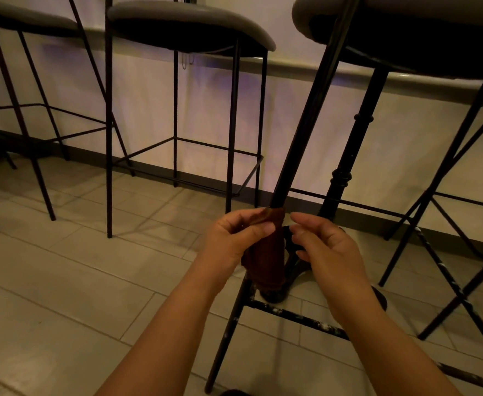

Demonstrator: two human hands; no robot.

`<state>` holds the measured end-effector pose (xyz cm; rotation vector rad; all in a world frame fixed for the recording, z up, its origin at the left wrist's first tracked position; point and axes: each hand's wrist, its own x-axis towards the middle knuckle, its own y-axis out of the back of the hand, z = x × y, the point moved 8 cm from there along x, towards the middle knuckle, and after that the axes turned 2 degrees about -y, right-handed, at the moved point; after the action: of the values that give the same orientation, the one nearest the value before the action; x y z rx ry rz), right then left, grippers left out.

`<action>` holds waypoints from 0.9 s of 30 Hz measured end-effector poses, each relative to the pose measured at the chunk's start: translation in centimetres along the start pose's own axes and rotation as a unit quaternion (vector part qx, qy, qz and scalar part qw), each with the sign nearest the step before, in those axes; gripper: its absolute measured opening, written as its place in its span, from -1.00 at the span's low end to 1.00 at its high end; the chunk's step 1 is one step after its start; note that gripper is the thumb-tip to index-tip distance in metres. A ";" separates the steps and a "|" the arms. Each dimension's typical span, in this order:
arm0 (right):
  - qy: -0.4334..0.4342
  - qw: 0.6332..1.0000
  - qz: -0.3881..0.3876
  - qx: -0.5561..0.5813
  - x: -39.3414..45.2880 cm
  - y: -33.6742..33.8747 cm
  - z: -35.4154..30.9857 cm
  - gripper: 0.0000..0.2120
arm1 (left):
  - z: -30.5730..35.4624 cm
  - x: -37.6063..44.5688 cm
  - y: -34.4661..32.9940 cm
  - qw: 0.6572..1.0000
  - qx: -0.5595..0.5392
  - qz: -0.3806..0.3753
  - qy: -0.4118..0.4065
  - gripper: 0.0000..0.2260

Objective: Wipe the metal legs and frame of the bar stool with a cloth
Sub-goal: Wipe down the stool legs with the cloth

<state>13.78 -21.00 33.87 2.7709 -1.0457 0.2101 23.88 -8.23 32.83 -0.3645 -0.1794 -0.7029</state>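
Observation:
The nearest bar stool (306, 115) stands close on the right, its black metal front leg slanting down across the middle of the view. A brown cloth (267, 252) hangs in front of that leg, just above the white-flecked footrest bar (300, 317). My left hand (234, 238) pinches the cloth's top edge between thumb and fingers. My right hand (324, 247) hovers just right of the cloth with fingers loosely curled and holding nothing. Whether the cloth touches the leg I cannot tell.
A black table pedestal (346, 172) with a round base stands behind the stool leg. A second stool (189, 27) is at the centre left and a third (20, 18) at the far left, by the pale wall. Tiled floor (77, 267) spreads to the left.

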 end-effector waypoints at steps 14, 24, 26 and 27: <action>-0.002 0.998 -0.066 -0.020 -1.3 -1.7 1.9 -0.63 | 2.4 -0.9 0.4 0.972 0.195 0.129 -0.028 -0.76; -0.010 0.996 -0.085 0.021 -2.2 -2.9 3.3 -0.70 | 3.9 -2.2 0.9 0.973 0.214 -0.067 0.055 -0.77; -0.039 0.995 -0.085 0.044 -1.9 -2.5 4.0 -0.72 | 3.6 -2.3 1.5 0.974 0.201 -0.086 0.054 -0.77; -0.049 0.994 -0.088 0.051 -1.8 -2.2 4.0 -0.72 | 3.4 -2.2 1.5 0.975 0.196 -0.090 0.053 -0.75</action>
<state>14.19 -19.13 29.36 2.9728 -0.8266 0.1086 23.05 -4.54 34.93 0.0680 -0.2461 -0.8445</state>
